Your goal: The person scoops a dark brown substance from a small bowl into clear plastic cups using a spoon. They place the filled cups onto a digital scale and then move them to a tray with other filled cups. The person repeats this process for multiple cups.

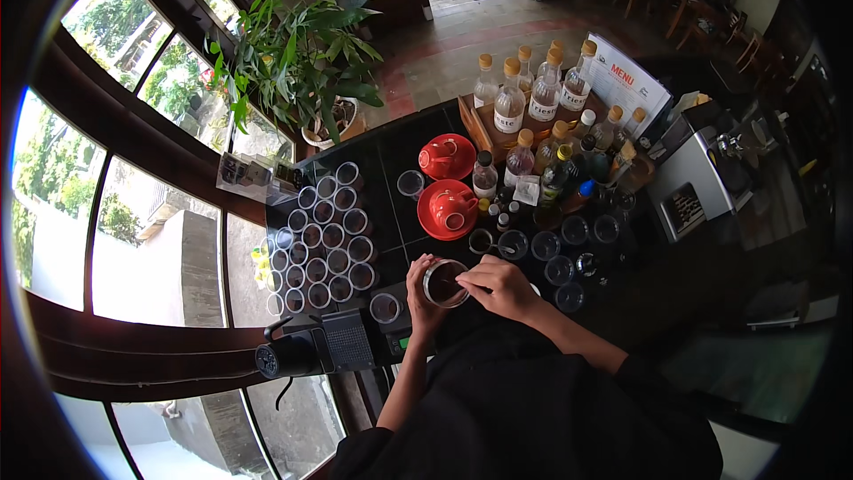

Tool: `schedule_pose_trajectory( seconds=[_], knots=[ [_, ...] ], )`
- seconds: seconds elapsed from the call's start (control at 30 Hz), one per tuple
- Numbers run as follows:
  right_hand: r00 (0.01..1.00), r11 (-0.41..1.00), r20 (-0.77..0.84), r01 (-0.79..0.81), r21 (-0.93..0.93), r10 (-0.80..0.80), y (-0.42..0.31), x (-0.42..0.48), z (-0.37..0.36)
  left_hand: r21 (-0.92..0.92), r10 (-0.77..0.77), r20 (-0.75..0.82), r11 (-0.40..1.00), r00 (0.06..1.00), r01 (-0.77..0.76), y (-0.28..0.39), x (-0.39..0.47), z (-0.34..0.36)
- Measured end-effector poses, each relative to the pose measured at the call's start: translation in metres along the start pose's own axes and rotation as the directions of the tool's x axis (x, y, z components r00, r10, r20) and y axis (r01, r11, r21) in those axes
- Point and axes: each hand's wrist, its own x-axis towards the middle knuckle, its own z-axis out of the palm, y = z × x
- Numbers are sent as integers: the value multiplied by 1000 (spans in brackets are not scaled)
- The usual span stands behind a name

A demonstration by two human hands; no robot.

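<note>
Just in front of my body, my left hand [424, 290] grips a clear round container [445, 265] from its left side. Dark liquid lies inside the container. My right hand [498, 285] is over the container's right rim, thumb and fingers pinched together on a thin utensil. Most of that utensil is hidden by the fingers and the dark liquid. Beyond my hands, a small cup of dark liquid [480, 241] stands beside an empty-looking clear plastic cup [513, 244]. A single clear cup [386, 308] stands to the left of my left hand, near a scale with a green display [402, 343].
Rows of filled plastic cups [324, 238] cover the left counter by the windows. A gooseneck kettle [283, 357] stands front left. Red cups on saucers [452, 208], several bottles [510, 107], a wooden rack [474, 128], a menu [626, 83] and a grey machine [696, 180] stand beyond.
</note>
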Motion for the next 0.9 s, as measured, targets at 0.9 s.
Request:
schedule_pose_trajectory(
  seconds=[0.9],
  knots=[
    [742,493,180,-585,644,645,36,-8,2,-192,-468,223,839,855,509,2,-62,-1]
  ],
)
